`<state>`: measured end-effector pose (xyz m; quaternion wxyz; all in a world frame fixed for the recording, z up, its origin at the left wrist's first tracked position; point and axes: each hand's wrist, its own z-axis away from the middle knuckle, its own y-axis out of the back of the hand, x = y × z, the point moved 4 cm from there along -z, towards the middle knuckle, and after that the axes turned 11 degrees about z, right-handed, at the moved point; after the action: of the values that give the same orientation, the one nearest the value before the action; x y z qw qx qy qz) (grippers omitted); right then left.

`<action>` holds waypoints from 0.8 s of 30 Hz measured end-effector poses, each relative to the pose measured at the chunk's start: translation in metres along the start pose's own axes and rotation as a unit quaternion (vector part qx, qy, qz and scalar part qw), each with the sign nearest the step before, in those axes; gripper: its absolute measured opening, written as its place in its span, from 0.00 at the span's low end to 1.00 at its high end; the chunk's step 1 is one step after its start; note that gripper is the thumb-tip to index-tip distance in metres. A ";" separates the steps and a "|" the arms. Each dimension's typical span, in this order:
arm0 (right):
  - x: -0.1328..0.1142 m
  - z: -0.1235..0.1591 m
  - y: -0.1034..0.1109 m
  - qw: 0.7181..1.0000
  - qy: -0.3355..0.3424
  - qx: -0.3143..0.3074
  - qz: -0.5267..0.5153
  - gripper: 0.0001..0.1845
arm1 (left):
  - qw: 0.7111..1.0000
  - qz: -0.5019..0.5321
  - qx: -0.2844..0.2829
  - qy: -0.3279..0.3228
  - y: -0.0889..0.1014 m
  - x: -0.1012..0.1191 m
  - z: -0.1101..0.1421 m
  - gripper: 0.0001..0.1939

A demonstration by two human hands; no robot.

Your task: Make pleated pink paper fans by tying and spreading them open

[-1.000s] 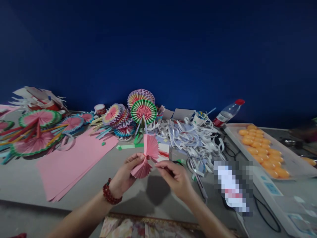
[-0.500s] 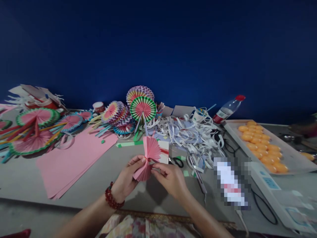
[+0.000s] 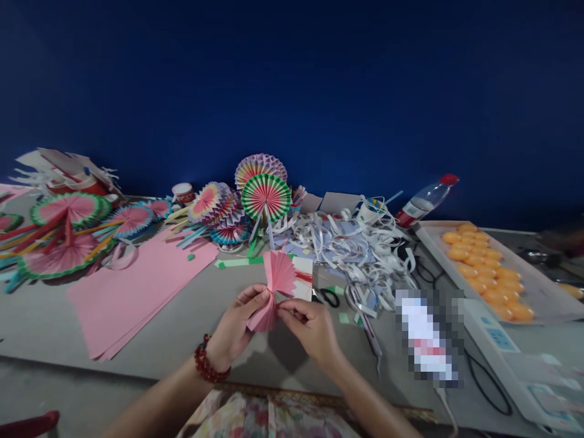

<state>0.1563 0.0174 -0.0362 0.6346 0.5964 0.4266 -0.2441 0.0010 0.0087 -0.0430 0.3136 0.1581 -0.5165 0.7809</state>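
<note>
The left fingers pinch a pink pleated paper fan [image 3: 280, 272] at its gathered middle; the right fingertips close together at its lower edge. The left hand [image 3: 235, 325] and right hand [image 3: 314, 331] hold it above the grey table [image 3: 182, 328], near 1 white card wound with red thread [image 3: 303, 278].

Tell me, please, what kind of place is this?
Probably a paper-craft work table: the left hand holds a pleated pink paper, near finished paper fans and curled white strips.
</note>
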 end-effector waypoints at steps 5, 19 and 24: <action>-0.002 0.002 0.005 1.000 -0.005 0.006 -0.025 0.13 | 1.000 -0.010 -0.010 0.007 0.001 -0.001 -0.002 0.15; -0.023 -0.016 0.033 0.989 0.043 -0.141 0.010 0.05 | 0.988 -0.028 -0.072 0.133 0.021 -0.021 0.000 0.12; -0.033 -0.031 0.030 0.979 0.053 -0.188 0.050 0.05 | 0.983 -0.129 -0.081 0.103 0.024 -0.018 0.007 0.15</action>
<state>0.1559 0.0455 0.0101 0.7234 0.4991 0.4675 -0.0953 -0.0018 -0.0098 -0.0679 0.4747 0.1165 -0.5183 0.7017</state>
